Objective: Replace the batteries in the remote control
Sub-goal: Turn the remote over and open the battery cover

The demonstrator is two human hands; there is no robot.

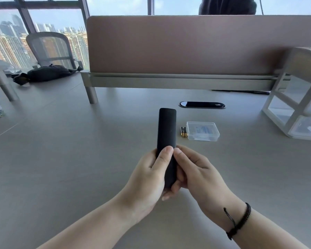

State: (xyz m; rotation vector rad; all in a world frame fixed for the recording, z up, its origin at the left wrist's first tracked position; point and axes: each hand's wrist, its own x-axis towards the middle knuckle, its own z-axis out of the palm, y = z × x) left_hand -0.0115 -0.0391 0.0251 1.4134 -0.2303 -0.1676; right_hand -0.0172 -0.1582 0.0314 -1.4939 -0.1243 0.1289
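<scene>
Remote [166,130] gripped by left hand [147,178] and right hand [197,173], near end hidden; 2 batteries [183,132] beside box [202,131].

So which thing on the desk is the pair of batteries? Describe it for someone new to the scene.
Start at the pink divider panel and come down the grey desk to the clear plastic box. The batteries lie side by side just left of it, two small dark cylinders with gold ends, unlike the long black remote.

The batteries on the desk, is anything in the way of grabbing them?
Nothing visible blocks them. The two batteries lie on bare desk, beside the clear plastic box. But both the left hand and right hand are busy holding the remote.
</scene>
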